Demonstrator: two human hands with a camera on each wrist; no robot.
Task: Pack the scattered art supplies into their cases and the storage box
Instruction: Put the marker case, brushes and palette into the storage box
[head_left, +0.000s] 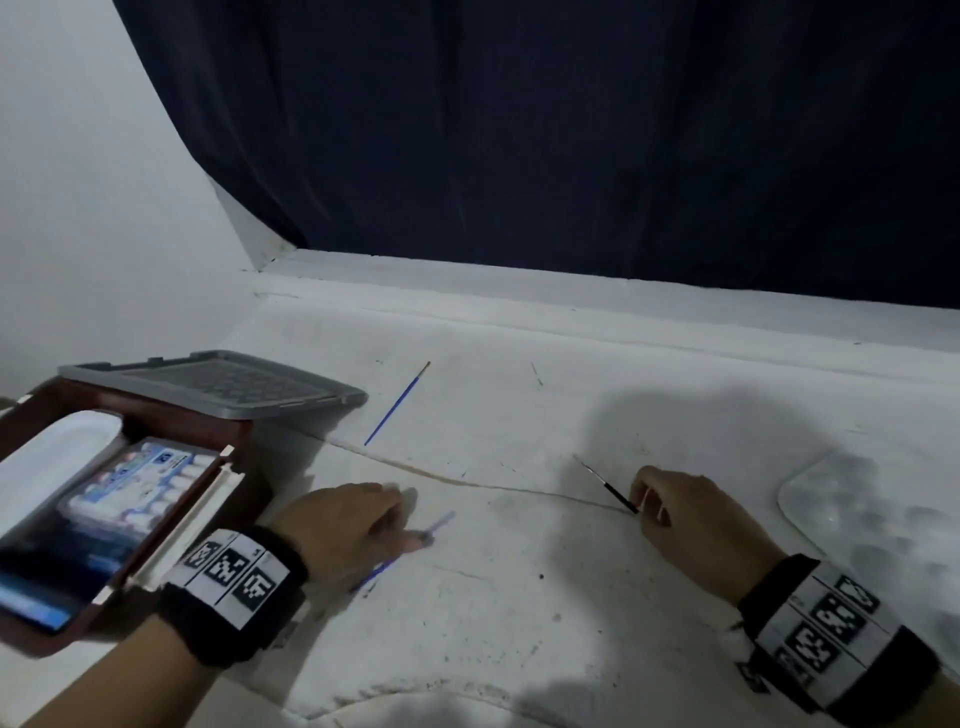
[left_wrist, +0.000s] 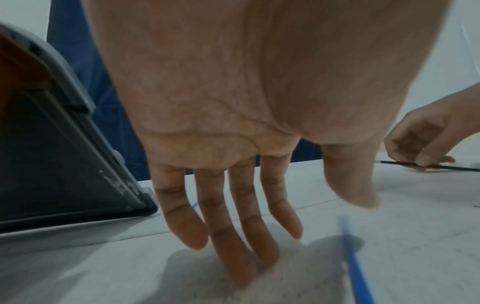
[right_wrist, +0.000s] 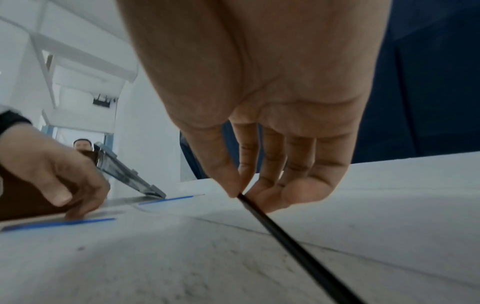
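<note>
Box (head_left: 130, 525) cut off lower left, its labels blurred unreadable; left hand (head_left: 343, 525) fingers straight over blurred blue brush (head_left: 410, 545); right hand (head_left: 691, 525) pinches black brush (head_left: 610, 488).

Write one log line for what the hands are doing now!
left hand: open, fingers over blue brush | right hand: pinches black brush | far blue brush: on table | brown case: open

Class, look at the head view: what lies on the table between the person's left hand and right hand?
Only bare table with a thin crack; no supplies lie between the left hand and the right hand, as the head view shows.
</note>
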